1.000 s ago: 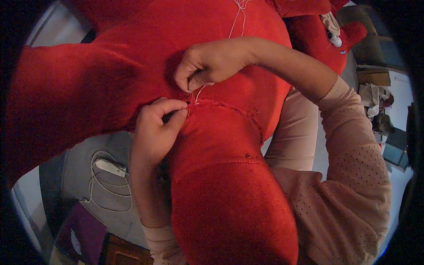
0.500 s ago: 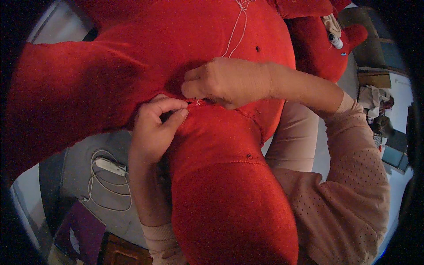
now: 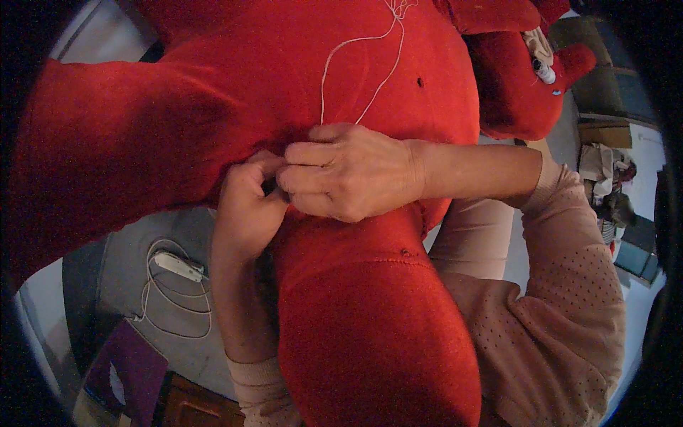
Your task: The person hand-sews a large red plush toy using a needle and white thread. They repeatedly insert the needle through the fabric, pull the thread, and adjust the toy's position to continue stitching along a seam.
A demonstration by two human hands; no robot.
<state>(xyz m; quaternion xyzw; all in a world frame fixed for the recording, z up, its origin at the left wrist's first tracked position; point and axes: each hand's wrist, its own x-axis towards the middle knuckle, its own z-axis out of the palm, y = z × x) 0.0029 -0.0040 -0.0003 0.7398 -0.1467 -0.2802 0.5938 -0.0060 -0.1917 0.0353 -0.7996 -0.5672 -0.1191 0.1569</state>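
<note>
A large stuffed form in red fabric [image 3: 377, 334] fills the middle, with a rounded limb toward me and a broad body beyond. At the join between them, my left hand [image 3: 249, 203] pinches the fabric, its fingertips partly behind the right hand. My right hand [image 3: 352, 174] lies over the seam, fingers curled together against the left fingertips; whatever they grip is hidden. White thread [image 3: 323, 89] runs in two strands from behind the right hand up to a loose tangle on the body. Small dark holes [image 3: 420, 82] show in the fabric.
On the grey floor at left lies a white power strip [image 3: 178, 266] with its coiled cord. A purple flat item [image 3: 128, 366] sits at lower left. Another red stuffed piece [image 3: 523, 92] at upper right has a white thread spool [image 3: 544, 71] on it. Piled cloth [image 3: 601, 171] stands far right.
My right hand has come down and nearer over the seam, covering the stitches and the left fingertips. The thread strands have spread wider apart on the body.
</note>
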